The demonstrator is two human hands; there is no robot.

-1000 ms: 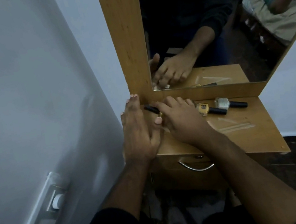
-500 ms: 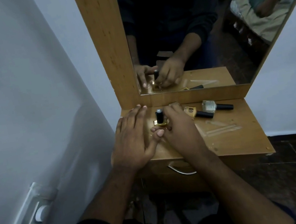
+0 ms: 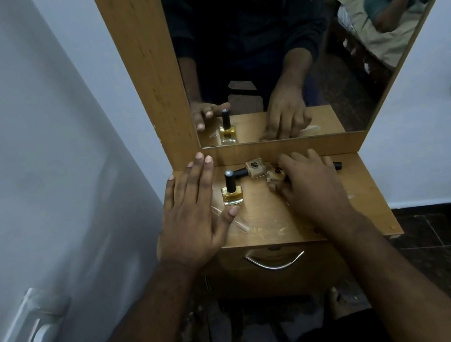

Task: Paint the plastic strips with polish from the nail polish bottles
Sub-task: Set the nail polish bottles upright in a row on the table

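A yellow nail polish bottle [image 3: 231, 190] with a black cap stands upright on the wooden dresser top [image 3: 267, 217]. My left hand [image 3: 192, 214] lies flat beside it on the left, fingers straight, thumb tip on a clear plastic strip [image 3: 235, 222]. A second, beige bottle [image 3: 254, 168] lies on its side behind. My right hand [image 3: 306, 184] covers a third lying bottle [image 3: 275, 175], fingers curled over it; its black cap [image 3: 337, 165] sticks out on the right. More clear strips lie near the front edge, partly under my right wrist.
A wood-framed mirror [image 3: 258, 47] rises at the back of the dresser and reflects the hands and bottles. A drawer with a metal handle [image 3: 274, 262] is below the top. A white wall [image 3: 36, 141] with a switch plate stands close on the left.
My right hand let go of the upright yellow bottle and moved right onto the lying bottles. The beige bottle now lies turned with its cap pointing left. My left hand stayed flat.
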